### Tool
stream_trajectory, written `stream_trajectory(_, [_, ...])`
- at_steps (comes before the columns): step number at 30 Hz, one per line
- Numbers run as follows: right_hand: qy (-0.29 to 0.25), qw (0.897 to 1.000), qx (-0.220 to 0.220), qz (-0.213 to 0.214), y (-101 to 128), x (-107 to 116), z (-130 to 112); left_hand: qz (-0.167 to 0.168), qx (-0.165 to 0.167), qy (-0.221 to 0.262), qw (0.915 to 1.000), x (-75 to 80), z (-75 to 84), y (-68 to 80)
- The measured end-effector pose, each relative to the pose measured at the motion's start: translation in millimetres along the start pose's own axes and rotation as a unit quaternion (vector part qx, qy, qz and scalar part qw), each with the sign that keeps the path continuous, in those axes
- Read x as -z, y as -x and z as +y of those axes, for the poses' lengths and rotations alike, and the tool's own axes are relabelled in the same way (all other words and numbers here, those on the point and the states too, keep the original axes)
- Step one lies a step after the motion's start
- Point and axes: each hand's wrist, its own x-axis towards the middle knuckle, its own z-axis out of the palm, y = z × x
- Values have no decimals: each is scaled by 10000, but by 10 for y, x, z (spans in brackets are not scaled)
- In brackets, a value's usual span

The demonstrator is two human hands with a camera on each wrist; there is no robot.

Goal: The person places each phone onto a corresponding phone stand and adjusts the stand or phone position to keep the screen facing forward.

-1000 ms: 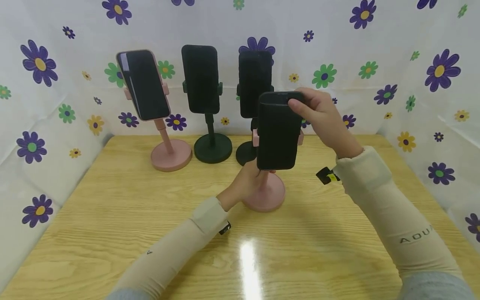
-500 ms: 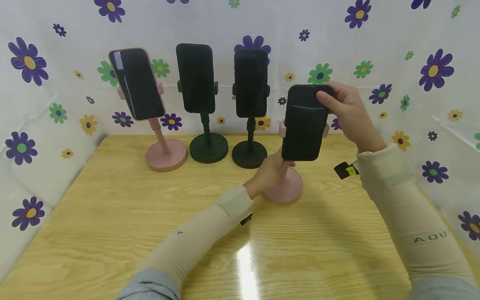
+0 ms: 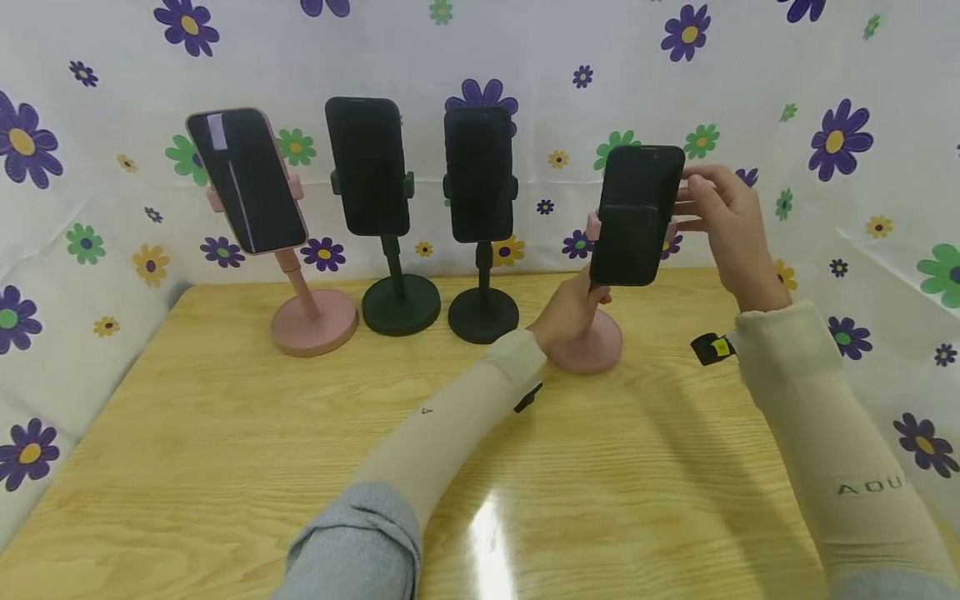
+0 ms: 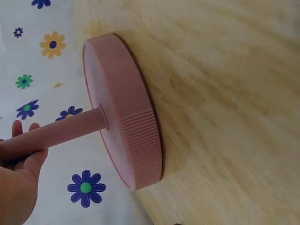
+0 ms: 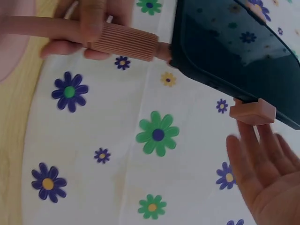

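A black smartphone [image 3: 637, 217] sits clamped in a pink phone stand [image 3: 597, 346] at the table's right rear, tilted slightly. My left hand [image 3: 564, 312] grips the stand's stem below the phone. In the left wrist view, thumb and fingers of this hand [image 4: 16, 192] wrap the stem above the round pink base [image 4: 124, 112], which looks flat on the table. My right hand [image 3: 731, 225] is at the phone's right edge, fingers extended. The right wrist view has its fingers [image 5: 255, 159] loosely straight beside the pink clamp arm [image 5: 253, 112]; whether they touch it I cannot tell.
To the left stand a pink stand [image 3: 315, 323], a dark green stand [image 3: 401, 307] and a black stand [image 3: 483, 317], each holding a dark-screened phone. Flower-printed white cloth [image 3: 555, 42] rises behind the wooden table [image 3: 300, 467].
The held pink stand with its phone has moved right and back, into line with the others. My right hand has let go of the phone's top corner and slid to its right side.
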Motion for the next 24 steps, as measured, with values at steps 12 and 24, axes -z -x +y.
stream_trajectory(12, [452,9930,-434,1004,178,165,197,295,214,18,9993,-93,-67,-402])
stream_trajectory(24, [-122,9913,-308,1276,193,163,131,353,563,234,9975,-119,-48,-528])
